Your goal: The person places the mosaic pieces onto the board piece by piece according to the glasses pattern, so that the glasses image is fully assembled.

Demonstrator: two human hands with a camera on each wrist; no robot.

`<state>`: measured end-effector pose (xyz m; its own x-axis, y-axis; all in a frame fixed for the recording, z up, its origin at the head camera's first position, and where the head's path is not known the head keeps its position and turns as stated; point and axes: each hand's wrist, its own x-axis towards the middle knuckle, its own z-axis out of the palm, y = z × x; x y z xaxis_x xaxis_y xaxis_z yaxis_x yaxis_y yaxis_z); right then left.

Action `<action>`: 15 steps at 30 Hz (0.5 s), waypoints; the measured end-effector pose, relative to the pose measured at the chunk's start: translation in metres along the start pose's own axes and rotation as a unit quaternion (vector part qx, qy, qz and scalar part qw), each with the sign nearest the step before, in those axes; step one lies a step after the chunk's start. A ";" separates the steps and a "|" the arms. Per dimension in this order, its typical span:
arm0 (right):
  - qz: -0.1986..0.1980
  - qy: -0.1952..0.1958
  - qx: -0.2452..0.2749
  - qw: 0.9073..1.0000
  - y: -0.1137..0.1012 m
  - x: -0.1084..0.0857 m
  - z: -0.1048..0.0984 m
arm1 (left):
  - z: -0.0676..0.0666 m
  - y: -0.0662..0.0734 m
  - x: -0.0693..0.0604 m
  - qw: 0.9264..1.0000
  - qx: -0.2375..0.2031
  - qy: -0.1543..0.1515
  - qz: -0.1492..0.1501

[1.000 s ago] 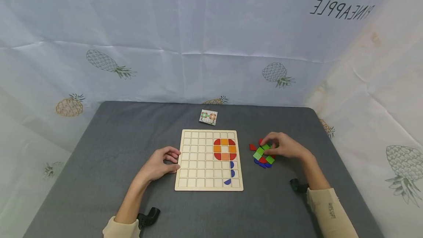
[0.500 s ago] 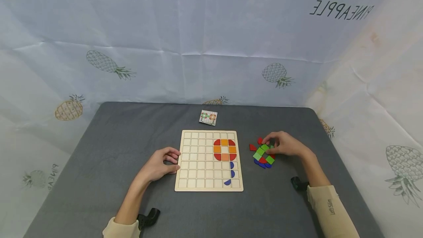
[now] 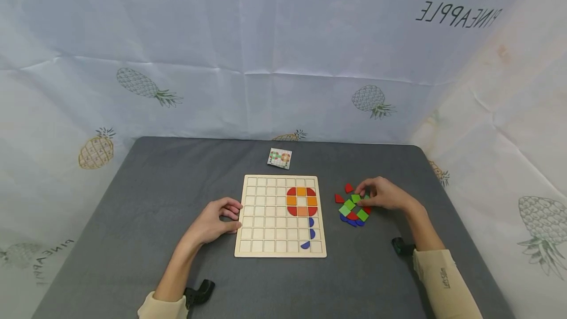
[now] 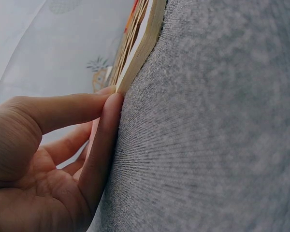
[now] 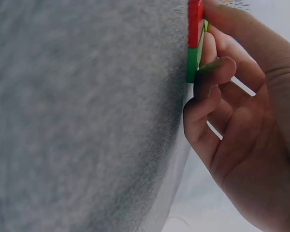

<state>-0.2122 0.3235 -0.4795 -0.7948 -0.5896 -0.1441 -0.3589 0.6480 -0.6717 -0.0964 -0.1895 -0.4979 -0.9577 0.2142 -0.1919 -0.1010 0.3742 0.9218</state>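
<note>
A square wooden grid board lies flat in the middle of the table. Its left edge is pinched between the thumb and index finger of my left hand, clearly so in the left wrist view. On the board, red and orange tiles form a ring, with several blue segments below it. My right hand is at a loose heap of red, green and blue tiles. Its thumb and fingers are bent over green and red tiles; whether they pinch one is hidden. The right wrist view shows a red tile by the thumb.
A small pattern card lies beyond the board's far edge. The grey tabletop extends around the board. A pineapple-print cloth hangs behind and at the sides.
My right hand has shifted slightly to the right over the heap, and a red tile at its far side shows more fully. The green tiles there have moved a little. My left hand stays put.
</note>
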 end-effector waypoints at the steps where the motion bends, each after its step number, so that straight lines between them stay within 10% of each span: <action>1: -0.004 0.005 -0.003 1.000 0.000 0.000 0.000 | 0.000 0.000 0.000 1.000 0.000 0.000 0.000; 15: -0.038 0.054 -0.005 0.998 -0.008 0.003 0.007 | -0.004 0.001 0.003 1.000 0.000 -0.005 -0.001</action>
<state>-0.2078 0.3131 -0.4795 -0.8130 -0.5821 -0.0142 -0.4245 0.6094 -0.6697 -0.1001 -0.1920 -0.4965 -0.9549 0.2216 -0.1978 -0.1037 0.3751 0.9212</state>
